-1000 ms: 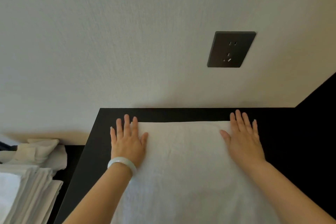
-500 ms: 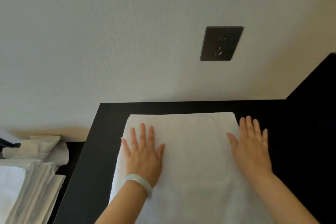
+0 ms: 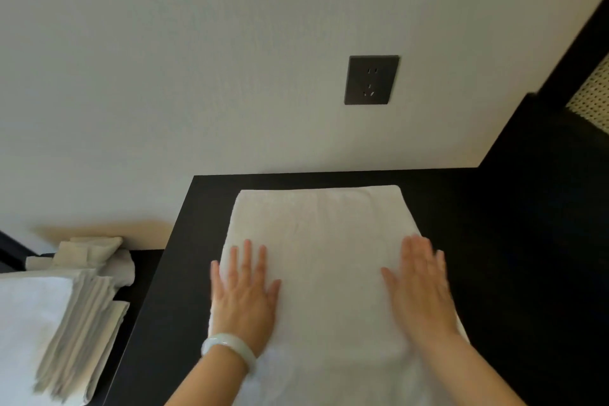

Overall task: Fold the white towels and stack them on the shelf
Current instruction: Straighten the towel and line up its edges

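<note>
On the black shelf [image 3: 478, 241], both hands press the white towel [image 3: 323, 241] flat.

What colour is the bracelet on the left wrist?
Pale milky green-white, jade-like. The bracelet shows in the head view, just behind the left hand.

I'm on the single head camera, looking forward and down, close over the table [image 3: 194, 257], facing the wall [image 3: 197, 76].
</note>
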Demonstrator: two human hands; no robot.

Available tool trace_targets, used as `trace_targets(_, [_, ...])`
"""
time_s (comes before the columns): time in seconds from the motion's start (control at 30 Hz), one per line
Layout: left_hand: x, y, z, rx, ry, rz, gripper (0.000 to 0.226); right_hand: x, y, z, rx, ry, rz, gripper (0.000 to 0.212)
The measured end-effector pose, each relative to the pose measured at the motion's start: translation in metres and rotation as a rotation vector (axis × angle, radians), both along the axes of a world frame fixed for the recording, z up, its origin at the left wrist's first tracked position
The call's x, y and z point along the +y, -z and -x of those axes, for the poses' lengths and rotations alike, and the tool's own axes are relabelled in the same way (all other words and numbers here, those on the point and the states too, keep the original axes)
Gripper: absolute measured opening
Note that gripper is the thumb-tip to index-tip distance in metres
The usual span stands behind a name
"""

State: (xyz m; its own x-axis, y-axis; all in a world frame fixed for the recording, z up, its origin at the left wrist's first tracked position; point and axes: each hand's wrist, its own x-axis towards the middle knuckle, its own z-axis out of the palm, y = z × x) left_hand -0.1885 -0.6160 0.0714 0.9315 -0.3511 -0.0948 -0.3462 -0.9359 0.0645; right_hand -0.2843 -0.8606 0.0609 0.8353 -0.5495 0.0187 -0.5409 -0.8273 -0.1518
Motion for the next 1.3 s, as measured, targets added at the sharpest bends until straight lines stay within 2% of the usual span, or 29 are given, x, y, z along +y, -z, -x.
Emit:
trace_targets(0.07, [-0.026, -0.004, 0.031, 0.045, 0.147, 0.008, 0.074, 0.042, 0.002, 0.0, -0.081, -0.251, -0.091, 0.067])
trace_targets(0.13, [-0.035, -0.006, 0.057, 0.108, 0.276, 0.038, 0.061, 0.068, 0.009, 0.012, -0.018, -0.396, -0.107, 0.064])
trace_targets(0.2, [-0.017, -0.001, 0.064, 0.142, 0.293, -0.002, 0.062, 0.056, 0.019, 0.033, 0.033, -0.319, -0.05, 0.063])
trace_targets(0.3, [0.031, 0.025, 0.052, 0.023, 0.198, 0.009, 0.068, 0.007, 0.027, 0.071, 0.058, -0.133, -0.032, 0.071])
trace_targets(0.43, [0.06, 0.024, 0.052, 0.079, 0.108, 0.007, 0.069, -0.03, 0.025, 0.093, 0.178, -0.08, -0.18, 0.082])
trace_targets(0.5, [0.065, 0.017, 0.059, 0.096, 0.125, 0.024, 0.071, -0.028, 0.019, 0.096, 0.177, -0.079, -0.168, 0.081])
trace_targets(0.57, [0.068, 0.01, 0.07, 0.106, 0.269, 0.064, 0.073, -0.022, 0.012, 0.104, 0.126, -0.211, -0.084, 0.073])
trace_targets(0.6, [0.07, 0.006, 0.076, 0.148, 0.391, 0.087, 0.072, -0.018, 0.007, 0.108, 0.11, -0.332, -0.108, 0.071])
trace_targets(0.67, [0.075, 0.003, 0.091, 0.185, 0.659, 0.065, 0.069, -0.008, 0.0, 0.116, 0.141, -0.6, -0.268, 0.069])
trace_targets(0.73, [0.078, 0.004, 0.098, 0.185, 0.78, 0.022, 0.069, -0.001, -0.002, 0.12, 0.245, -0.77, -0.366, 0.066])
trace_targets(0.87, [0.076, 0.011, 0.094, 0.186, 0.743, 0.166, 0.065, -0.001, -0.002, 0.12, 0.222, -0.807, -0.347, 0.064])
trace_targets(1.03, [0.079, 0.012, 0.09, 0.192, 0.765, 0.107, 0.074, -0.004, 0.005, 0.123, 0.26, -0.836, -0.304, 0.077])
trace_targets(1.13, [0.092, 0.006, 0.084, 0.15, 0.699, 0.102, 0.058, -0.019, 0.001, 0.13, 0.251, -0.786, -0.226, 0.066])
trace_targets(1.23, [0.098, -0.007, 0.076, 0.124, 0.615, 0.113, 0.045, -0.024, -0.009, 0.133, 0.265, -0.704, -0.127, 0.073])
trace_targets(1.3, [0.097, -0.015, 0.069, 0.186, 0.58, 0.162, 0.043, -0.023, -0.024, 0.128, 0.306, -0.655, -0.17, 0.073])
